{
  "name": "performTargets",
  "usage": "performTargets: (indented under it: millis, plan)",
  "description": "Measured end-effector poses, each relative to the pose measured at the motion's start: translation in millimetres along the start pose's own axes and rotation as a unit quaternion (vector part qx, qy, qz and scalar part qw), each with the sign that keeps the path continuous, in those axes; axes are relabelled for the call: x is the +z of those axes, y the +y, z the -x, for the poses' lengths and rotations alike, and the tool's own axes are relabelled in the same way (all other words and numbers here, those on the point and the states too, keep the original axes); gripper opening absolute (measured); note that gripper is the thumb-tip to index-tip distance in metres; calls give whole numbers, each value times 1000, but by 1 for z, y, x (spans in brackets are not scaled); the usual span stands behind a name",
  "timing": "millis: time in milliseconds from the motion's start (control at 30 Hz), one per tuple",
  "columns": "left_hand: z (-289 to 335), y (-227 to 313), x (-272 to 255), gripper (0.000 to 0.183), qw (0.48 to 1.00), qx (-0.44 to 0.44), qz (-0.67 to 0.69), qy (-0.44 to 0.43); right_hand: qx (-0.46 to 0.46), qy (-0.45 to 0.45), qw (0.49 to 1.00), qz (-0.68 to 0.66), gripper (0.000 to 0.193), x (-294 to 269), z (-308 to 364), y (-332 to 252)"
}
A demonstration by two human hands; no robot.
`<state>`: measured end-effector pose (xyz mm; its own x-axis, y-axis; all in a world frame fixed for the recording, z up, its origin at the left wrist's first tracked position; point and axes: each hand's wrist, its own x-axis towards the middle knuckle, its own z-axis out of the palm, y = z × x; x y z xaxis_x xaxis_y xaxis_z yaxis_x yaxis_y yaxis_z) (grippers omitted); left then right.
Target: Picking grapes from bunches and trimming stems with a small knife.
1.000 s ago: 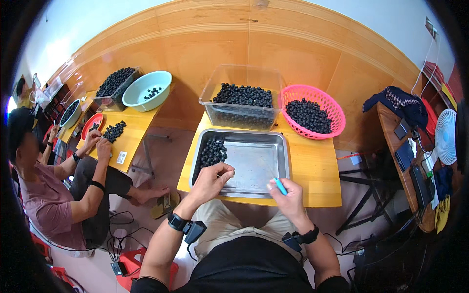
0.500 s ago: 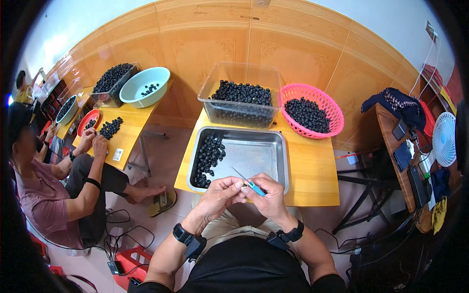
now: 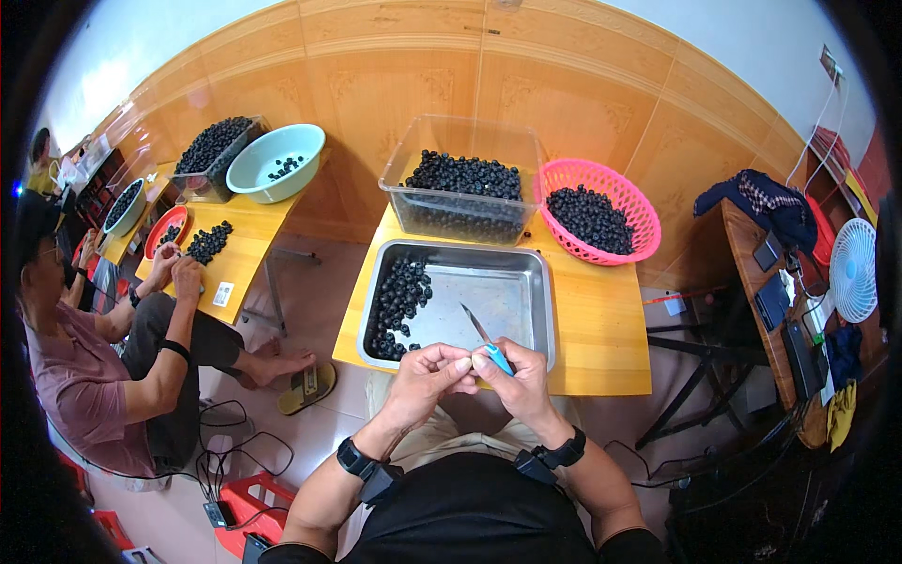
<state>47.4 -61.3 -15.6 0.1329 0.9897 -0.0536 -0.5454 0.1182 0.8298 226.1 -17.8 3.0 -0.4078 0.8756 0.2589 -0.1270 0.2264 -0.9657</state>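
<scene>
Over the near edge of a steel tray [image 3: 489,282], my two hands meet at the fingertips. My right hand [image 3: 519,378] is closed around a small knife [image 3: 498,359] with a light blue handle, its thin blade pointing up and slightly left over the tray. Thumb and fingers of my left hand [image 3: 427,378] pinch something small, mostly hidden by the fingertips, close against the right thumb. Small dark round fruits [image 3: 399,296] are heaped along the tray's left side; its right part shows bare metal.
Behind the tray stand a clear plastic bin [image 3: 399,207] and a pink basket [image 3: 646,218], both holding dark fruits. Leftward, a person [image 3: 94,395] works at another table with a mint-green basin [image 3: 246,174]. A white fan [image 3: 853,273] stands by a side table [image 3: 752,273] on the right.
The knife has turned in my right hand: its blade pointed more to the left before and now stands steeper. Both hands stay together in nearly the same place.
</scene>
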Motion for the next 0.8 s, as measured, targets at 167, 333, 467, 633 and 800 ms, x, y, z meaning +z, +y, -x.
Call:
performTargets:
  millis: [167,333,467,633,800]
  plan:
    - [1,-1,5,21,999,22,-33,7,33,10,999,4,17,-5,1,5]
    - [1,-9,-1,20,999,28,-43,13,27,43,999,-4,23,-4,0,6]
    - [3,-10,0,21,999,23,23,35,8,63,996,64,29,-10,3,8]
    - [4,-11,-4,21,996,26,62,55,-49,6,989,141,39,-11,10,-4]
    - [3,-11,-6,14,994,44,88,41,-82,-24,978,192,40,-10,13,-8]
